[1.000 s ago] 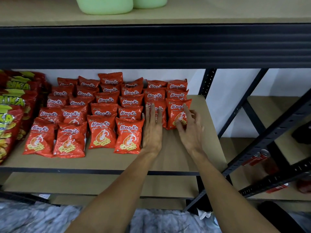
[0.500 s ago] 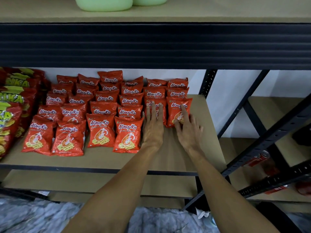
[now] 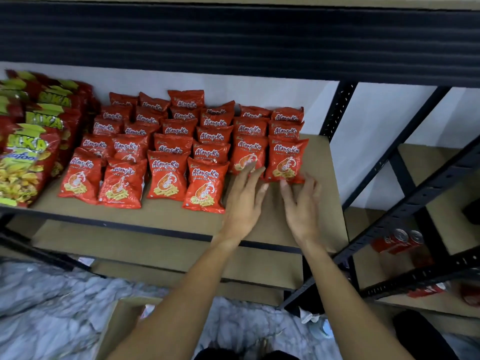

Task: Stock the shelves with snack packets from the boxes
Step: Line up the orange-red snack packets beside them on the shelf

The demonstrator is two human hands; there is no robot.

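Several red prawn-cracker packets (image 3: pixel 171 175) stand in rows on the brown shelf board (image 3: pixel 168 216). The two rightmost front packets (image 3: pixel 284 159) lean upright near the board's right end. My left hand (image 3: pixel 242 203) hovers over the board with relaxed fingers, its fingertips just below the left of those two packets. My right hand (image 3: pixel 302 206) sits beside it with fingers spread loosely, fingertips near the bottom edge of the rightmost packet. Neither hand holds anything. A cardboard box (image 3: pixel 117 326) shows its open corner on the floor below.
Bigger red and green chip bags (image 3: pixel 28 157) fill the shelf's left end. A black metal upright (image 3: pixel 335 113) and a slanted black beam (image 3: pixel 415 211) border the right side. Red cans (image 3: pixel 397 242) lie on the neighbouring shelf. A lower shelf board (image 3: pixel 181 255) sits underneath.
Both hands have drawn back from the two rightmost packets, fingers lifting off them. The view has tilted down, bringing the floor and the box corner into sight.
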